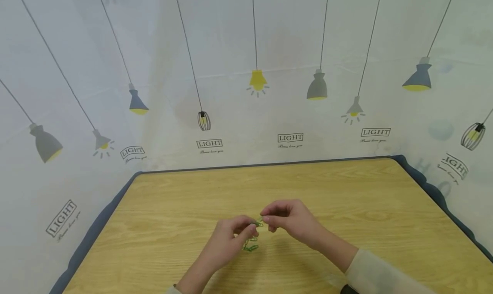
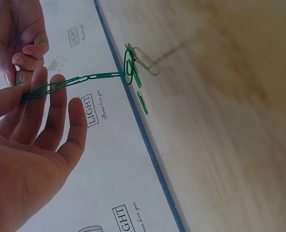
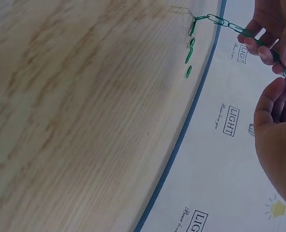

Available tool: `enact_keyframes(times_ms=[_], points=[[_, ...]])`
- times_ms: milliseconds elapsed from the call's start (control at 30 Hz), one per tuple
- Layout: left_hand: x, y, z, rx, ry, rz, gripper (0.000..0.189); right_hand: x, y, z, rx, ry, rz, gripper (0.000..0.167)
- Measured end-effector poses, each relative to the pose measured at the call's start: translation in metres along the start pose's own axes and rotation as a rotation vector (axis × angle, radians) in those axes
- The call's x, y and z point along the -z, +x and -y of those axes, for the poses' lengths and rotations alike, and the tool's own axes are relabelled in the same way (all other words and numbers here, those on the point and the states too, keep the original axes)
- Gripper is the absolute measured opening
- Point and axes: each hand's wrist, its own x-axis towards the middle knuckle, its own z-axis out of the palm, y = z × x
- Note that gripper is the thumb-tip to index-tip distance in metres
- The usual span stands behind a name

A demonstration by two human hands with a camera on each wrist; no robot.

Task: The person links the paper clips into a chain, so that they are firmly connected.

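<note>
Green paperclip chain (image 2: 90,77) over counter (image 1: 327,185), 6 o'clock in head view. Pinched in left grip (image 1: 230,239) and, toward 2 o'clock, at top clip (image 2: 20,80) in right grip (image 1: 295,219). Probably light, slick, slack-jointed; take by 1 clip's rounded end.

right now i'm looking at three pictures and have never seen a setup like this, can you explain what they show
No machine here: a person works bare-handed. The widest picture comes from a camera on the head, looking forward and down; the others come from a camera on each wrist. The left hand pinches a dangling chain of linked green paper clips, while the right hand pinches a green clip at its upper end. Loose green paper clips lie on the yellowish wood-grain table.
</note>
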Motion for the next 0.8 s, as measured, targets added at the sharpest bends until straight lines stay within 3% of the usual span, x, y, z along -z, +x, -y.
enact_keyframes(times_ms=[200,800], points=[[-0.0019,0.0028,-0.0014,0.0,0.008,-0.017,0.028,0.0004,-0.0015,0.0017,-0.01,-0.005,-0.015,0.032],[-0.0052,0.0068,-0.0024,-0.036,0.024,-0.05,0.024,0.0068,-0.005,-0.0049,-0.016,-0.044,-0.02,0.024]])
